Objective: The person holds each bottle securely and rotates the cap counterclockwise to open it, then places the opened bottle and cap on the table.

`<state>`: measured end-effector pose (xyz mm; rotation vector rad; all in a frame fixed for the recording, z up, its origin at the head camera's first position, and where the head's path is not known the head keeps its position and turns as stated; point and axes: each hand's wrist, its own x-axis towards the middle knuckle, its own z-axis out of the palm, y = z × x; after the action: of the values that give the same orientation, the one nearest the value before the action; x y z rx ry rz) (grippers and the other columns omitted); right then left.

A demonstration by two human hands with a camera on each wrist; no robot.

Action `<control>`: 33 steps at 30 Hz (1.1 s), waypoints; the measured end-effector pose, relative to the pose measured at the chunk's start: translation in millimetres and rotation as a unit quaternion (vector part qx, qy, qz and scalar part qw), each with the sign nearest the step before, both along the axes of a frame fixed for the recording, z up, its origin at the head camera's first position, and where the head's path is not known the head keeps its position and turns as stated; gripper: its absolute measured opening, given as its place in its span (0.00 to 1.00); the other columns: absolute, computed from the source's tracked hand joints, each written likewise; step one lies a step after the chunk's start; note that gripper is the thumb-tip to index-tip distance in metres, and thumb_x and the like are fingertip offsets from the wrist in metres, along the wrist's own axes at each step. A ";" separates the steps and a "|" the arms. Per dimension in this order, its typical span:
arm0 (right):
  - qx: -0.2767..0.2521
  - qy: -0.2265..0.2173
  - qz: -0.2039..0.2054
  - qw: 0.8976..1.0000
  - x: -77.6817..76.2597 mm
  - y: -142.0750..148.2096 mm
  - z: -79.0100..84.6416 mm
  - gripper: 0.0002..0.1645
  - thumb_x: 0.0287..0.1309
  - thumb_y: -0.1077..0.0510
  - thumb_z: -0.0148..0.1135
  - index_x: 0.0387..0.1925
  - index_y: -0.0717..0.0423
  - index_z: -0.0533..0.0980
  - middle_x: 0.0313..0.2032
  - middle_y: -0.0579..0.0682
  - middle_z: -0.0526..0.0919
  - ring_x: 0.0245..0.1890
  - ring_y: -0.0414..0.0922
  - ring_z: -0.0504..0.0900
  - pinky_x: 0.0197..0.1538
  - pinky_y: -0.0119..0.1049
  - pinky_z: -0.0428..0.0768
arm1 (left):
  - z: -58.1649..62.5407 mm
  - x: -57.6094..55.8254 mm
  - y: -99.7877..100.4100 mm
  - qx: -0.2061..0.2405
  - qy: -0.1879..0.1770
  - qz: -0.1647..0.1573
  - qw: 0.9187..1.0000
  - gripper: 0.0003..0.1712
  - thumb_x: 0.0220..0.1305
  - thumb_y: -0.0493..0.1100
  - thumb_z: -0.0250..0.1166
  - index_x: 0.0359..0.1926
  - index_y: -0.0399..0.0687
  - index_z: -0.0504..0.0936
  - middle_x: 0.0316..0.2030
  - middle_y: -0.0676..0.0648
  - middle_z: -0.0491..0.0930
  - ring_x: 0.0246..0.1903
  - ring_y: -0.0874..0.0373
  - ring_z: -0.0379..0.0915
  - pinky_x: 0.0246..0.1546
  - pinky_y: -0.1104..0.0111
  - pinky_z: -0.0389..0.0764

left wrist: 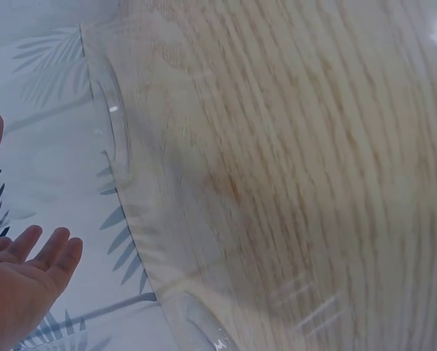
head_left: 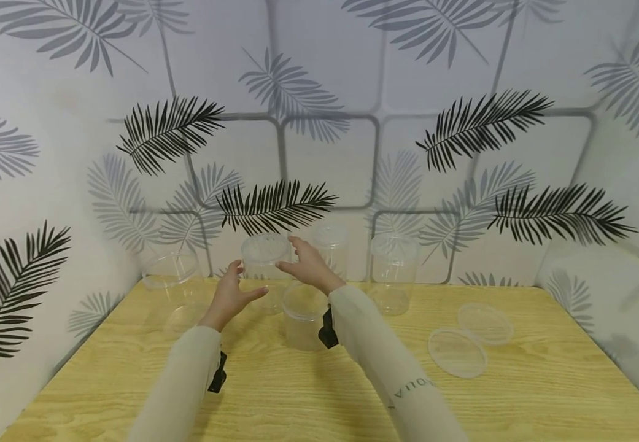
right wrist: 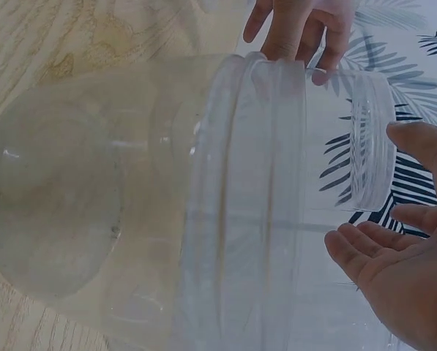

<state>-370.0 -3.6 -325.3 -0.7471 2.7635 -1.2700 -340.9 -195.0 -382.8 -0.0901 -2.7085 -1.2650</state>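
A clear plastic jar with a lid [head_left: 266, 248] stands toward the back of the table, between the two hands. My left hand [head_left: 232, 299] is at its left side, thumb and fingers spread apart. On the other side my right hand [head_left: 312, 267] reaches over a nearer clear jar [head_left: 301, 328], its thumb and fingertips close to the lid. In the right wrist view, the right hand [right wrist: 405, 274] has loosely bent fingers beside the lidded jar [right wrist: 372, 139]; contact is unclear. The left wrist view shows the left hand [left wrist: 24, 289] holding nothing.
More clear jars stand near the wall: one behind [head_left: 337, 242], one to the right [head_left: 393, 270] and one at the far left [head_left: 170, 279]. Two flat clear lids lie at the right, a nearer lid [head_left: 457, 353] and a farther lid [head_left: 485, 324]. Patterned wall borders the wooden table [head_left: 275, 393].
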 end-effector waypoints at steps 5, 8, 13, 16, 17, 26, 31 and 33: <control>0.017 -0.011 -0.003 1.000 -2.7 -3.2 0.2 0.42 0.60 0.49 0.56 0.69 0.56 0.50 0.68 0.55 0.56 0.64 0.53 0.62 0.62 0.48 0.67 | -1.6 -2.9 0.7 0.002 -0.011 -0.001 1.000 0.56 0.54 0.52 0.67 0.70 0.38 0.39 0.67 0.33 0.52 0.64 0.35 0.51 0.60 0.45 0.61; 0.021 -0.014 -0.004 1.000 -2.7 -4.9 -0.2 0.41 0.61 0.49 0.55 0.69 0.55 0.50 0.68 0.55 0.56 0.64 0.53 0.62 0.62 0.48 0.67 | -3.1 -4.6 1.4 0.001 -0.014 0.001 1.000 0.56 0.54 0.52 0.67 0.70 0.39 0.38 0.67 0.33 0.51 0.64 0.36 0.51 0.61 0.46 0.60; 0.017 -0.009 -0.012 1.000 -3.5 -8.1 -2.3 0.40 0.61 0.49 0.55 0.68 0.55 0.51 0.67 0.55 0.58 0.64 0.53 0.63 0.62 0.48 0.67 | -4.3 -6.8 4.2 -0.002 -0.010 0.001 1.000 0.55 0.55 0.50 0.66 0.70 0.37 0.38 0.66 0.32 0.52 0.64 0.35 0.52 0.61 0.46 0.60; 0.011 -0.002 -0.018 1.000 -4.4 -9.6 -3.9 0.39 0.60 0.50 0.56 0.68 0.56 0.53 0.66 0.55 0.60 0.63 0.52 0.64 0.61 0.47 0.68 | -4.1 -7.3 5.6 0.000 -0.007 0.002 1.000 0.54 0.56 0.49 0.66 0.69 0.36 0.39 0.66 0.32 0.52 0.63 0.35 0.53 0.61 0.47 0.61; 0.008 0.000 -0.019 1.000 -4.6 -10.0 -4.4 0.39 0.60 0.50 0.56 0.68 0.56 0.53 0.66 0.55 0.60 0.63 0.52 0.65 0.61 0.47 0.69 | -4.2 -7.5 5.7 0.003 -0.008 0.003 1.000 0.54 0.56 0.49 0.66 0.69 0.37 0.39 0.66 0.32 0.52 0.63 0.35 0.52 0.61 0.47 0.61; -0.025 0.004 -0.015 1.000 -2.2 -9.8 -3.4 0.38 0.59 0.50 0.57 0.67 0.55 0.55 0.65 0.54 0.62 0.63 0.50 0.65 0.59 0.47 0.70 | -3.5 -3.0 1.8 0.024 -0.005 -0.021 0.999 0.58 0.54 0.54 0.66 0.69 0.38 0.36 0.68 0.32 0.45 0.64 0.35 0.51 0.59 0.47 0.63; -0.046 0.020 -0.005 0.999 -1.3 -8.5 -1.2 0.38 0.59 0.50 0.58 0.66 0.55 0.56 0.64 0.55 0.63 0.62 0.50 0.66 0.59 0.46 0.71 | -1.4 1.0 -2.4 0.040 0.009 -0.043 0.998 0.57 0.55 0.55 0.65 0.69 0.41 0.35 0.69 0.34 0.43 0.65 0.36 0.50 0.59 0.46 0.64; -0.053 0.023 0.000 0.998 -0.3 -7.7 0.2 0.38 0.59 0.49 0.58 0.66 0.56 0.56 0.63 0.55 0.63 0.62 0.50 0.66 0.58 0.45 0.72 | -1.3 1.9 -4.8 0.049 0.015 -0.052 0.997 0.56 0.55 0.55 0.65 0.69 0.43 0.35 0.69 0.34 0.43 0.65 0.36 0.50 0.58 0.45 0.64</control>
<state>-370.3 -11.2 -325.1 -0.7929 2.7492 -1.4267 -339.0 -199.8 -384.1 -0.2397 -2.6420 -1.4112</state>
